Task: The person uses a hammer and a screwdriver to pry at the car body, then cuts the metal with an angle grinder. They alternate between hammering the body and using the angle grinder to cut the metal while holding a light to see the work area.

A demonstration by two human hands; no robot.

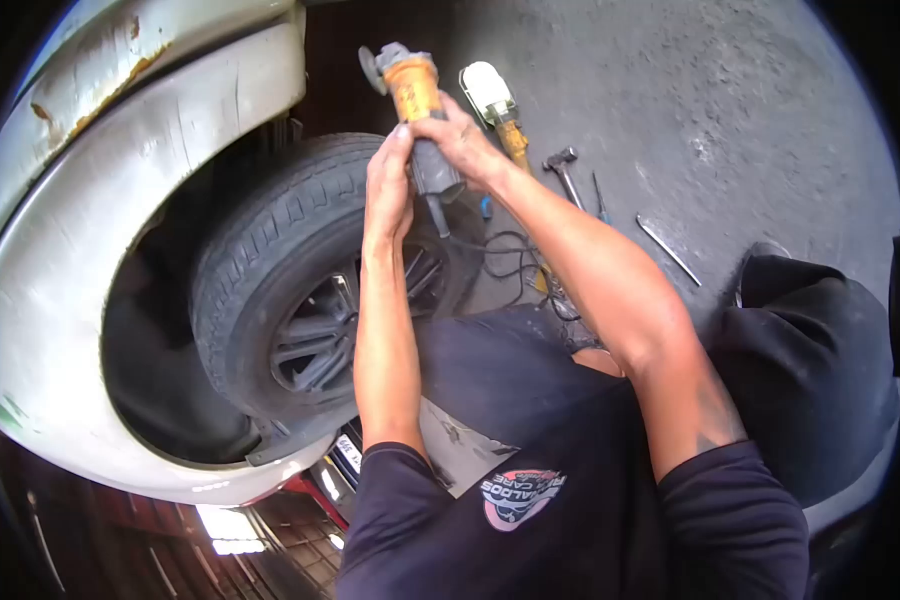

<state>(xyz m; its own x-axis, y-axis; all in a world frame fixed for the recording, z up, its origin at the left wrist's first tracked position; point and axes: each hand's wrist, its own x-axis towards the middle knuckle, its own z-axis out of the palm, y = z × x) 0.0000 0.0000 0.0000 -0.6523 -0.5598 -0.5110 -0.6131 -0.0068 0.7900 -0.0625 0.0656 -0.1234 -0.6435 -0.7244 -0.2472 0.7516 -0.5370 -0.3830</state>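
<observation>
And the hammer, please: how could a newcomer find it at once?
From the big wheel, look right in the picture to the grey floor. The hammer lies there between the lamp and a thin blue-handled tool. Only it has a crosswise metal head, like a T.

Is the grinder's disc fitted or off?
Fitted: the disc shows at the head of the grinder. Whether it spins, I cannot tell.

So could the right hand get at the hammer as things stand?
Probably not straight away: the right hand grips the angle grinder. If freed, likely yes, since the hammer lies on the floor nearby, its head uncovered.
</observation>
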